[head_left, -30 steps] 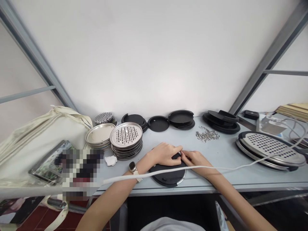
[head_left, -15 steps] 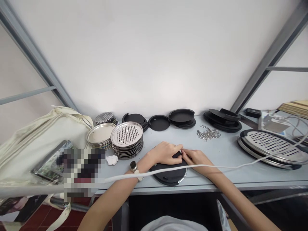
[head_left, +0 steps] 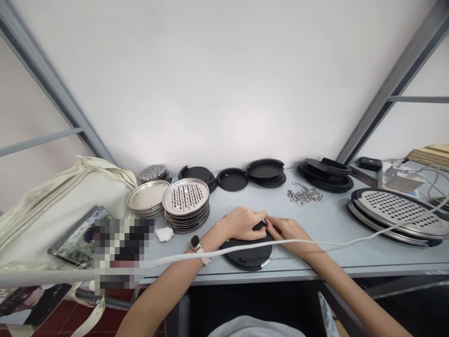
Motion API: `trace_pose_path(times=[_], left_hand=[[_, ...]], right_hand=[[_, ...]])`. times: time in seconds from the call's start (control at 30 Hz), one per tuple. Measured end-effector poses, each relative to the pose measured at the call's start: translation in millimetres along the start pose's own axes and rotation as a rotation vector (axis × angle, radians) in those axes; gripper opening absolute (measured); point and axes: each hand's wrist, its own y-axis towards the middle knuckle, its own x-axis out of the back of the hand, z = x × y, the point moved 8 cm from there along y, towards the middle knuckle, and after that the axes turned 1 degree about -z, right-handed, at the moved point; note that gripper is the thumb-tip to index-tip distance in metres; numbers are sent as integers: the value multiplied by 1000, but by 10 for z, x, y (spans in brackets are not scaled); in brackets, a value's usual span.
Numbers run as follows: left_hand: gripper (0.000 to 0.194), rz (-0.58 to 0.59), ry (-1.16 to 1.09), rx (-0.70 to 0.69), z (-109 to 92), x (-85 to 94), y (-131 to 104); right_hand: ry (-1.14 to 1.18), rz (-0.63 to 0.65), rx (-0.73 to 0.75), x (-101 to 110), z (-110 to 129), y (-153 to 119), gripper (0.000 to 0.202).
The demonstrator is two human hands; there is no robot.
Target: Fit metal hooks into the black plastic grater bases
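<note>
A black round disc (head_left: 250,257) with a strip of shiny metal along its right rim lies on the table near its front edge. My left hand (head_left: 242,223), a watch on its wrist, rests over the disc's upper part with curled fingers gripping it. At the disc's upper right edge my right hand (head_left: 285,230) pinches with thumb and fingertips against the left fingertips. What exactly sits between the fingertips is too small to make out. A white cable (head_left: 228,251) crosses in front of the disc and both forearms.
Stacked metal grater plates (head_left: 185,196) and plain metal discs (head_left: 147,194) stand left. Black round holders (head_left: 264,169) line the wall. A heap of small metal hooks or clips (head_left: 304,194) lies right of centre. Black-edged perforated plates (head_left: 400,213) sit right; a cream bag (head_left: 66,201) is far left.
Both hands keep nearly the same hold on the disc. The whole view has shifted very slightly; nothing else has visibly moved.
</note>
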Motion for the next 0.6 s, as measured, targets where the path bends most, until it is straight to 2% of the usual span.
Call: trace_pose_path(times=[0.27,0.6], left_hand=[[17,-4,8,-9,4,-13,-1],[15,-30,-7,-13,0,0,-7]], right_hand=[[-51,-11,15,-14,-4,4,38],[56,9,10,6,27,2,39]])
